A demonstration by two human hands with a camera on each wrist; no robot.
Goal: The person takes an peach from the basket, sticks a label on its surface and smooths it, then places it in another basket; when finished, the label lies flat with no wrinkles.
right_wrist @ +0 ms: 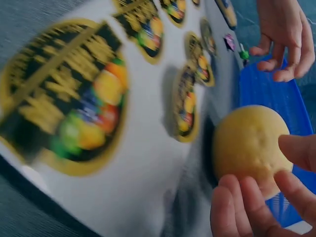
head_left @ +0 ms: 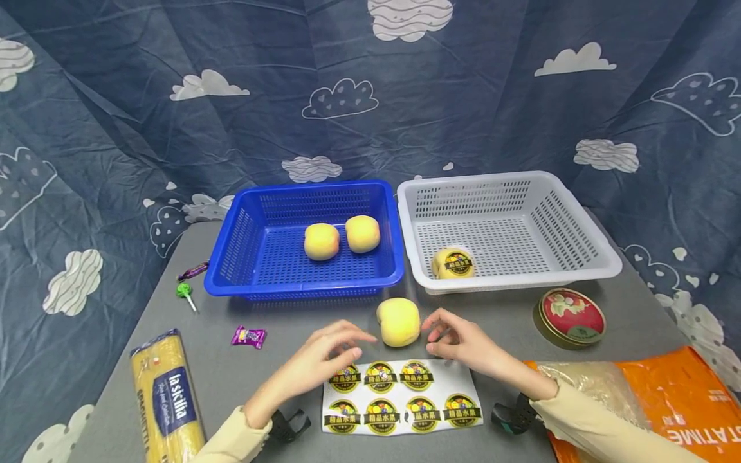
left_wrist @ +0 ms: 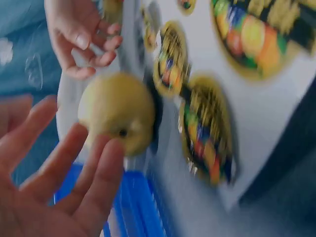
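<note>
A round yellow fruit (head_left: 399,322), like an apple or peach with a dimple, sits on the grey table between the two hands. To its left is my left hand (head_left: 327,355), fingers loosely bent, apart from the fruit and holding nothing. On the other side my right hand (head_left: 463,341) has relaxed, slightly curved fingers close to the fruit; whether a fingertip touches it I cannot tell. Below lies a white sticker sheet (head_left: 399,387) with several round black-and-gold labels. The upper right spot of the sheet shows no label. Some labels curl up in the right wrist view.
Behind stand a blue basket (head_left: 312,287) with two yellow fruits and a white basket (head_left: 521,278) with one labelled fruit. Around lie a spaghetti pack (head_left: 168,399), a purple sweet (head_left: 249,337), a green lollipop (head_left: 184,290), a red round tin (head_left: 573,315) and an orange bag (head_left: 677,392).
</note>
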